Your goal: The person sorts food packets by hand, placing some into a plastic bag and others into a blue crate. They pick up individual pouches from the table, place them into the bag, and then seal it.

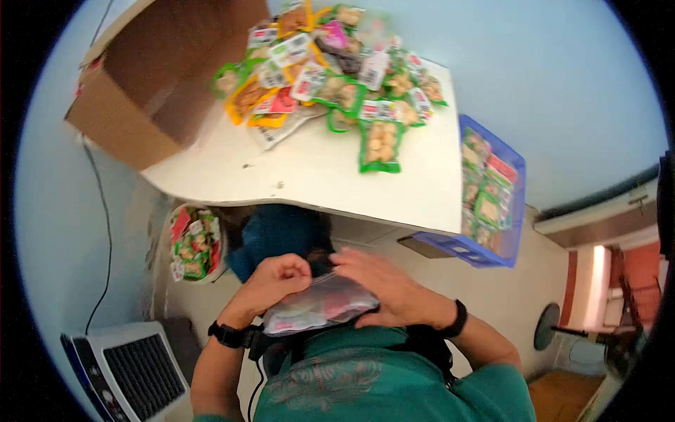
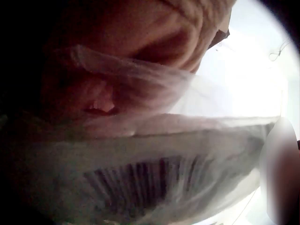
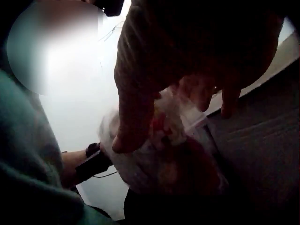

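Observation:
In the head view a clear plastic bag [image 1: 320, 309] lies against the lap, with packets showing red and green inside. My left hand [image 1: 278, 281] pinches its upper edge at the left, thumb against curled fingers. The left wrist view shows the thin film [image 2: 136, 68] of the bag's top across that hand, and a barcode on what is inside. My right hand [image 1: 387, 285] spreads over the bag's right side, fingers extended along the top edge. In the right wrist view its thumb [image 3: 131, 124] lies straight over the bag, apart from the fingers.
A white table [image 1: 295, 176] ahead bears a pile of snack packets [image 1: 330, 77] and an open cardboard box [image 1: 140, 91]. A blue crate [image 1: 520, 183] of packets stands at right, a white bin [image 1: 169, 243] of packets at left. An air cooler [image 1: 137, 369] stands lower left.

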`<action>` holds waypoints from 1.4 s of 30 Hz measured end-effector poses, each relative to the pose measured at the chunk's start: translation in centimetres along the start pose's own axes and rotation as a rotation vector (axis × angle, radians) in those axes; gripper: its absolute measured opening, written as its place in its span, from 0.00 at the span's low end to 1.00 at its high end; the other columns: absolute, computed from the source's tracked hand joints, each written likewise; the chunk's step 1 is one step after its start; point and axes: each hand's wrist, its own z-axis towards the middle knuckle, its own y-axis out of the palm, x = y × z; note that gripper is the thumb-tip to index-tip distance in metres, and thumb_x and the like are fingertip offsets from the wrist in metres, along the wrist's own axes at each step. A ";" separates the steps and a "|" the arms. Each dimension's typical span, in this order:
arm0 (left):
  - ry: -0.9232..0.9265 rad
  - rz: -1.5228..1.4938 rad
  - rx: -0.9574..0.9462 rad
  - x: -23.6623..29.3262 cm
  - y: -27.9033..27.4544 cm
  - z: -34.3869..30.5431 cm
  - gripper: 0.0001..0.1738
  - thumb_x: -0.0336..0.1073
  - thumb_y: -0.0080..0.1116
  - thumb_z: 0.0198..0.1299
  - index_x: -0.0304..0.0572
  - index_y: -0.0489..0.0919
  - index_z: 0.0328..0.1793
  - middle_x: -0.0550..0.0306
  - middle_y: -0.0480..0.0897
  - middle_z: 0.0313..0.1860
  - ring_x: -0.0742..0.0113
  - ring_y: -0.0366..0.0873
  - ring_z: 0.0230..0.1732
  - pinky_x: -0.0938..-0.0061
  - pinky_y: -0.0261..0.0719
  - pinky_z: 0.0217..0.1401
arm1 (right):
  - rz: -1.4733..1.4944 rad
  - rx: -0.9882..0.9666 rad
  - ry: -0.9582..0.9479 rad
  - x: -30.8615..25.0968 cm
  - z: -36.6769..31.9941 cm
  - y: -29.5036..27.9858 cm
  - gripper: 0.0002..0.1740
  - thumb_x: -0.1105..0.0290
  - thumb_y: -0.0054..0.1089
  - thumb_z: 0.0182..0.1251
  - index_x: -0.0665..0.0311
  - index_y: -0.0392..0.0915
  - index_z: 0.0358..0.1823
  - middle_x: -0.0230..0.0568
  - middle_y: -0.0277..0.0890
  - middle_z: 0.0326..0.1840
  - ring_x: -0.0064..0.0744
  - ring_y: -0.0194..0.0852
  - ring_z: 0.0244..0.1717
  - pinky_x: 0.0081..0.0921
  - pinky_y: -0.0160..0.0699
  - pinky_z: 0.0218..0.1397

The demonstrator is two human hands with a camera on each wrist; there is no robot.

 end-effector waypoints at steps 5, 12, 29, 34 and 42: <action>-0.029 -0.042 -0.011 -1.3 -0.6 0.2 0.05 0.32 0.66 0.66 0.42 0.81 0.44 0.72 0.79 0.30 0.87 0.72 0.29 0.88 0.69 0.31 | 0.132 0.005 -0.100 3.1 -0.4 3.9 0.39 0.72 0.77 0.52 0.60 0.71 0.68 0.45 0.71 0.71 0.52 0.63 0.76 0.46 0.68 0.75; -0.032 -0.138 -0.080 -2.0 -0.9 0.0 0.08 0.38 0.64 0.70 0.41 0.83 0.43 0.71 0.81 0.34 0.85 0.74 0.31 0.87 0.73 0.34 | 0.520 0.069 0.191 2.6 0.1 4.1 0.22 0.76 0.71 0.59 0.64 0.82 0.57 0.42 0.85 0.52 0.37 0.83 0.56 0.31 0.81 0.59; 0.467 0.429 0.289 7.6 4.1 2.9 0.19 0.40 0.54 0.75 0.34 0.81 0.32 0.62 0.80 0.25 0.79 0.77 0.28 0.80 0.73 0.29 | 0.954 1.265 0.524 2.5 -18.9 -10.7 0.26 0.76 0.70 0.62 0.69 0.73 0.61 0.38 0.80 0.53 0.32 0.81 0.54 0.35 0.81 0.62; 0.859 0.700 0.556 10.1 5.4 7.1 0.14 0.27 0.63 0.65 0.31 0.73 0.27 0.48 0.72 0.20 0.54 0.70 0.20 0.65 0.65 0.25 | 1.033 1.552 0.654 8.6 -22.7 -11.9 0.16 0.77 0.62 0.68 0.69 0.75 0.56 0.39 0.80 0.51 0.36 0.81 0.52 0.39 0.83 0.59; 1.004 0.839 0.804 8.6 4.2 12.9 0.16 0.25 0.64 0.62 0.35 0.70 0.25 0.50 0.69 0.18 0.53 0.67 0.18 0.64 0.62 0.21 | 1.020 1.422 0.656 20.8 -24.8 -17.4 0.14 0.76 0.60 0.71 0.71 0.75 0.56 0.43 0.80 0.53 0.39 0.81 0.53 0.46 0.86 0.57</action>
